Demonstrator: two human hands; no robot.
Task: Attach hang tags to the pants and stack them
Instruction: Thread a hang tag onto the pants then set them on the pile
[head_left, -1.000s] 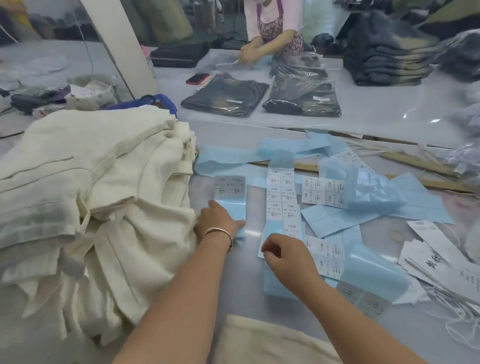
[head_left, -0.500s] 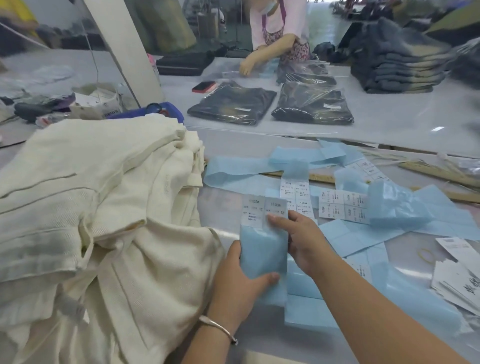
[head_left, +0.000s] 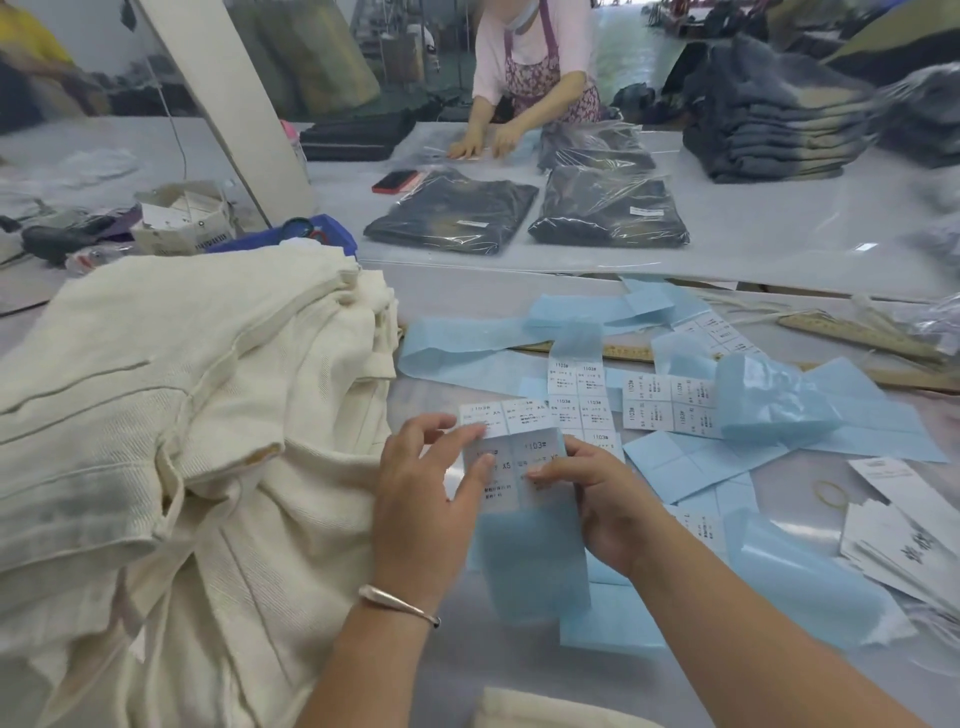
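A pile of cream pants (head_left: 171, 415) fills the left of the table. Both my hands hold a blue-backed sheet of white size stickers (head_left: 519, 473) up over the table, its blue tail hanging down. My left hand (head_left: 421, 499), with a silver bangle, pinches the sheet's left edge with thumb and fingers. On the right edge, my right hand (head_left: 608, 499) grips it with its thumb on the front. More sticker strips (head_left: 670, 405) and blue backing paper (head_left: 779, 400) lie scattered just beyond. White hang tags (head_left: 904, 540) lie at the right edge.
A rubber band (head_left: 831, 493) lies by the hang tags. Wooden rulers (head_left: 857, 338) lie behind the strips. A blue bin (head_left: 332, 239) sits behind the pants. Across the table a person handles bagged dark garments (head_left: 452, 213); folded dark pants (head_left: 769, 119) are stacked at back right.
Both hands lifted the sticker sheet off the table and brought it closer. My left hand moved from the sheet's lower edge up to its left side.
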